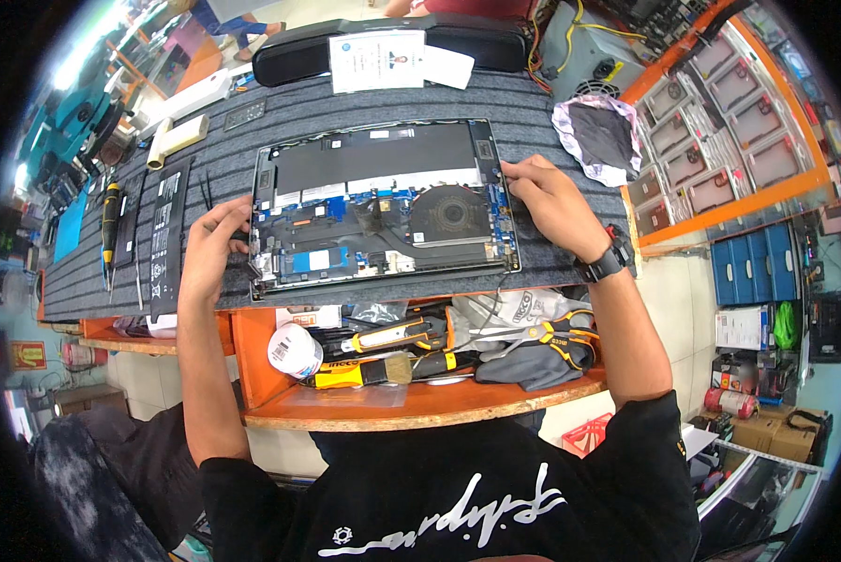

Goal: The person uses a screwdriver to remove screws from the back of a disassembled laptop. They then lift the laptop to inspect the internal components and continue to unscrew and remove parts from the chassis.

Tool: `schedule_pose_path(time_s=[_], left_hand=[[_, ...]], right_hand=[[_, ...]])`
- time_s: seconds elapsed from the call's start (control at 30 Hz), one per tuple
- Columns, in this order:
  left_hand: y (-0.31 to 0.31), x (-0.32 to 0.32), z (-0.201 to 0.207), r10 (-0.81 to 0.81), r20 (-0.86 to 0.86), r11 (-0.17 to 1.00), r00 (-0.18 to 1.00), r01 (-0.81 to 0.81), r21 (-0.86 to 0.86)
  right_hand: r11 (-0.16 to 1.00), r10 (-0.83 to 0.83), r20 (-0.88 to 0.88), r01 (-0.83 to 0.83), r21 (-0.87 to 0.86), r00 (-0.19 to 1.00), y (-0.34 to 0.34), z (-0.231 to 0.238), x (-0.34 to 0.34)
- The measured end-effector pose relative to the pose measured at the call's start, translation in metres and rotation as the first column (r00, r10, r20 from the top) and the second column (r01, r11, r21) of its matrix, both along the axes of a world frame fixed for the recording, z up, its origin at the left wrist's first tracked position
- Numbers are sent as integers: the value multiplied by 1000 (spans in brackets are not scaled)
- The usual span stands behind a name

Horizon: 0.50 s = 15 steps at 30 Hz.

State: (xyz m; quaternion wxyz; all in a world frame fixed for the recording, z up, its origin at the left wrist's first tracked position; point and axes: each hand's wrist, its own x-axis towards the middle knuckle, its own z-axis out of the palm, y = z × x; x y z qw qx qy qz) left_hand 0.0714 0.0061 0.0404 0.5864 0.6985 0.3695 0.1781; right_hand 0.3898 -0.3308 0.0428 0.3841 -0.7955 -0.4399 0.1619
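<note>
An opened laptop [373,267] lies on the dark striped mat with its inner parts bare: a black battery across the far side, a round fan at right, and blue circuit board. My left hand [220,239] pinches its left edge, with the thumb and fingers closed on the rim. At the right edge, my right hand [553,201] grips the far corner area between thumb and fingers, and a black watch [608,262] sits on that wrist. Left of the laptop, a flat black battery pack [167,234] and dark tweezers [205,187] lie near my left hand.
Below the bench edge, an open drawer [383,412] holds scissors [542,339], a brush [399,368], a white jar [295,351] and cutters. A yellow-black screwdriver [110,225] lies at left. Behind stands a black speaker bar [289,58]; a fabric-rimmed pouch [598,140] is at right.
</note>
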Motion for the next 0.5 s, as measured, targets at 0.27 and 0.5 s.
schedule_pose_path(time_s=[0.27, 0.5], left_hand=[[2, 4, 9, -29, -133, 998, 991, 37, 53], [3, 2, 5, -15, -68, 998, 998, 19, 57]], right_hand=[[999, -36, -128, 33, -25, 991, -1, 4, 3], [1000, -3, -115, 6, 23, 993, -2, 2, 4]])
